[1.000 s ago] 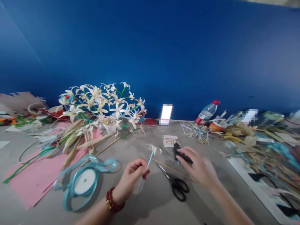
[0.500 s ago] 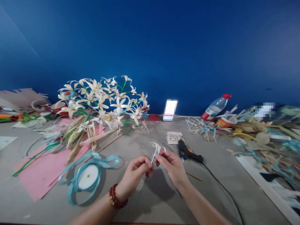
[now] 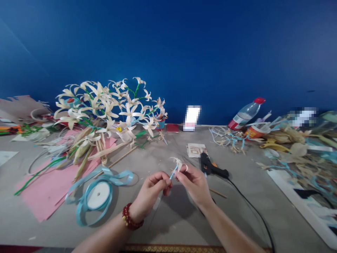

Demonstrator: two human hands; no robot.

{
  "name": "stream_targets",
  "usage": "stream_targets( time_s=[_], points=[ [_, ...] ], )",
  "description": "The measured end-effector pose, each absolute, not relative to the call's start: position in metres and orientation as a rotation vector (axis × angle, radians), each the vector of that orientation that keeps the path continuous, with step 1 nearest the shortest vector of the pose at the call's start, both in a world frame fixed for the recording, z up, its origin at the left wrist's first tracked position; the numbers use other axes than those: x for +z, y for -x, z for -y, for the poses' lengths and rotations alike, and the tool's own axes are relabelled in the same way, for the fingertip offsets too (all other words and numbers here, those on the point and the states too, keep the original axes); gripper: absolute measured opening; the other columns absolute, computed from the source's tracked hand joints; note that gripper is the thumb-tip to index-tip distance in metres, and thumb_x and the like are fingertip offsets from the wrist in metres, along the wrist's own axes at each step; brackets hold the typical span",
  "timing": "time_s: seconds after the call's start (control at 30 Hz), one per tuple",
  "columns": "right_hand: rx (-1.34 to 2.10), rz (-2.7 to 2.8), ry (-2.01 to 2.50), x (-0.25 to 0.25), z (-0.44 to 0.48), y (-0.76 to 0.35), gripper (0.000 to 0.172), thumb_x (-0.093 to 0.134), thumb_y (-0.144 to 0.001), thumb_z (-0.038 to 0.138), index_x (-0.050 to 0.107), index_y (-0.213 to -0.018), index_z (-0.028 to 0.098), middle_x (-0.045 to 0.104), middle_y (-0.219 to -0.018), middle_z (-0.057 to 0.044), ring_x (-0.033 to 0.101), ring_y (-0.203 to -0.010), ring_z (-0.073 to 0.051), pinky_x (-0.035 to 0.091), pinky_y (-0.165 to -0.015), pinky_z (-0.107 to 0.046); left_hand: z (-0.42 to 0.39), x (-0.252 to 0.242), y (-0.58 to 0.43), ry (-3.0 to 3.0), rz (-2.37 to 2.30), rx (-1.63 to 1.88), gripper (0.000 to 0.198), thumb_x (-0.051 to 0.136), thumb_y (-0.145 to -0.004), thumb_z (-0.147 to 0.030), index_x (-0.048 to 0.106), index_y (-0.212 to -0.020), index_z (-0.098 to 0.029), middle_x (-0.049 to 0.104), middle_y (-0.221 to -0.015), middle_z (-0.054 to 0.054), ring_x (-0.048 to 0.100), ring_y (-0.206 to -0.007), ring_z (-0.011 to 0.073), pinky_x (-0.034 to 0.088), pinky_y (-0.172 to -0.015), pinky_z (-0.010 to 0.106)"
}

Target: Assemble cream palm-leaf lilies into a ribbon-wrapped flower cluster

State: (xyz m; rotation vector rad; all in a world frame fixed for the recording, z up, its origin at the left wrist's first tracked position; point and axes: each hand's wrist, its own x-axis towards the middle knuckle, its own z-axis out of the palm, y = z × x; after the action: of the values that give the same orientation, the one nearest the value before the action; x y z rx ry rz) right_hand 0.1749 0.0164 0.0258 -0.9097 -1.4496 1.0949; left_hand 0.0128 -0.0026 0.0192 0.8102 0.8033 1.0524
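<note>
Low over the grey table, my left hand (image 3: 155, 186) pinches the lower end of a thin light-blue stem (image 3: 173, 172). At its top is a small cream-white flower (image 3: 177, 163) with curled petals. My right hand (image 3: 193, 181) grips the flower at its base, fingers closed around where petals and stem meet. A red bead bracelet (image 3: 129, 216) circles my left wrist. Just right of my right hand lies a black glue gun (image 3: 212, 167) with its cable. Left of my left hand rests a spool of light-blue ribbon (image 3: 98, 194), partly unwound.
Many cream flowers on green and blue stems (image 3: 109, 105) stand at the back left. Pink paper sheets (image 3: 43, 191) lie in front of them. A red-capped bottle (image 3: 246, 114) leans at the back right beside dried husks (image 3: 291, 135). A white power strip (image 3: 297, 207) lies right.
The view has tilted down slightly, so the table's front edge shows more. Both hands keep hold of the small flower and its stem, almost unmoved.
</note>
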Motion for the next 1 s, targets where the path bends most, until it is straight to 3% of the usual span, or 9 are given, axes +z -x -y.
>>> stream_targets(
  time_s=[1.0],
  points=[
    [1.135,1.451,0.929,0.0253,-0.0148,-0.1782,0.019,0.061,-0.088,0.022,0.06,-0.07,0.02,0.057,-0.067,0.002,0.05,-0.061,-0.012,0.041,-0.058,-0.022,0.0033,0.014,-0.0117,-0.83,-0.838,0.985,0.015,0.067,-0.08,-0.023,0.065,-0.067,-0.015,0.061,-0.058,0.0,0.049,-0.052,0.009,0.036,-0.056,0.022]
  ],
)
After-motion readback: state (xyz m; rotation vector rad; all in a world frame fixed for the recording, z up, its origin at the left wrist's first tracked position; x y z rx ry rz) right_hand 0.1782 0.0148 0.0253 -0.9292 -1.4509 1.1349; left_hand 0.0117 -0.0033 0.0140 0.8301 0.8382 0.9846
